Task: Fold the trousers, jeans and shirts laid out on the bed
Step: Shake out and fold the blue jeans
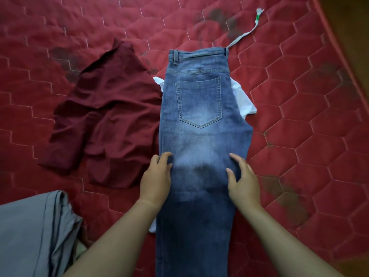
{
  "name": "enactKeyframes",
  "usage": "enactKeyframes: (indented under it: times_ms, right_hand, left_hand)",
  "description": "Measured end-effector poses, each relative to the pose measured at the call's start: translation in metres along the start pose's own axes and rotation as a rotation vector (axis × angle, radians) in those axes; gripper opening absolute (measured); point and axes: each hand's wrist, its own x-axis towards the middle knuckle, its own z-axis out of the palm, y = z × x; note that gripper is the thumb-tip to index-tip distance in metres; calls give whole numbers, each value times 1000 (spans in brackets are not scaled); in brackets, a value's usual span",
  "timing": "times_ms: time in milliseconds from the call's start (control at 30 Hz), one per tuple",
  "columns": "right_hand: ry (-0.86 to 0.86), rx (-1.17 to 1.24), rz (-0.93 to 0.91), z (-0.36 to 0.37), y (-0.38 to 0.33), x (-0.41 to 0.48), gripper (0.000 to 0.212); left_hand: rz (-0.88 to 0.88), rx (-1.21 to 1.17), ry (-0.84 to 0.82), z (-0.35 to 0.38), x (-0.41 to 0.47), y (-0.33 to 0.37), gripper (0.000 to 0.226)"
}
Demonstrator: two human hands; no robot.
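The left grip (156, 174) sits at the left edge of the jeans (199, 116) with fingers bent on the denim, though whether they pinch it I cannot tell. The right grip (242, 180) rests on the right edge, fingers spread wide and holding nothing. The jeans, blue and faded pale in the middle, lie lengthwise on the red quilted bed (299, 96), back pocket up and legs cut off below, hiding most of a white garment (242, 100); a crumpled maroon shirt (107, 120) lies just left, and grey trousers (30, 236) are cut off at the lower left.
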Motion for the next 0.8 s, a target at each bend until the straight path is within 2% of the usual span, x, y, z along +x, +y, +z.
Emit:
enactKeyframes:
  times_ms: [133,233,300,400,433,500,600,800]
  right_hand:
    - [45,27,-94,-20,-15,-13,22]
    - [10,-30,-167,-41,-32,-25,24]
    - [-99,-69,-175,-55,-40,-33,38]
    - [-310,-157,-119,-71,-44,-40,73]
    - [-347,-201,-115,-74,-44,-41,76]
    - [-328,-287,-156,-78,-42,-41,66]
    - [-204,-392,-230,-81,-40,-40,47]
    - [-86,-410,-181,-74,-39,-46,32]
  left_hand:
    - [66,-51,110,-23,-13,5,14]
    - [93,-35,151,-46,-31,9,15]
    - [61,-62,148,-61,-43,10,18]
    - [57,-137,107,-76,-56,9,22]
    - [63,-172,91,-79,-59,9,23]
    - [58,-238,80,-83,-63,9,23]
    - [77,-265,118,-84,-66,11,20]
    - [11,-230,191,-75,-70,17,18]
